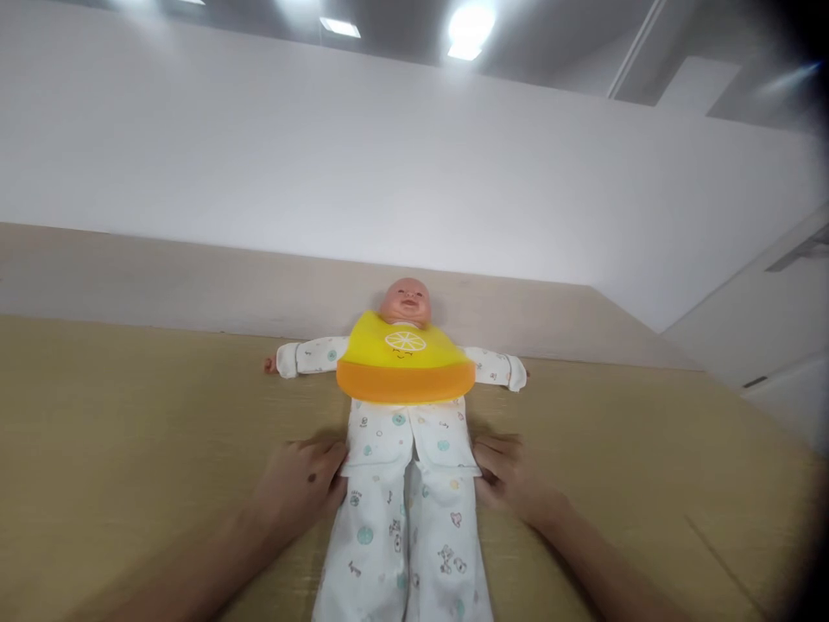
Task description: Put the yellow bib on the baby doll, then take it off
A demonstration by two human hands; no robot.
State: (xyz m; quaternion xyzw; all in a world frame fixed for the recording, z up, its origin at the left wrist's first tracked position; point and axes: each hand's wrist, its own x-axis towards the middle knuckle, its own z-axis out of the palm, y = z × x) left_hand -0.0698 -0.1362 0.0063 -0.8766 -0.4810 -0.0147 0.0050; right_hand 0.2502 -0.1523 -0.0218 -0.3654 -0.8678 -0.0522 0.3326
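Note:
A baby doll (407, 296) lies on its back with its arms stretched out to both sides. It wears a white printed top (382, 432) and matching white pants (369, 536). A yellow silicone bib (405, 341) with an orange catch pocket covers its chest. My left hand (307, 479) is closed at the left lower corner of the top's hem. At the opposite corner, my right hand (511, 471) has its fingers curled on the hem too. The fingertips of both hands are partly hidden by the cloth.
The doll rests on a wood-toned tabletop (161, 415). A pale ledge (194, 276) runs behind it, below a white wall (324, 173). Ceiling lights shine at the top, and a white door or cabinet (777, 294) stands at the right.

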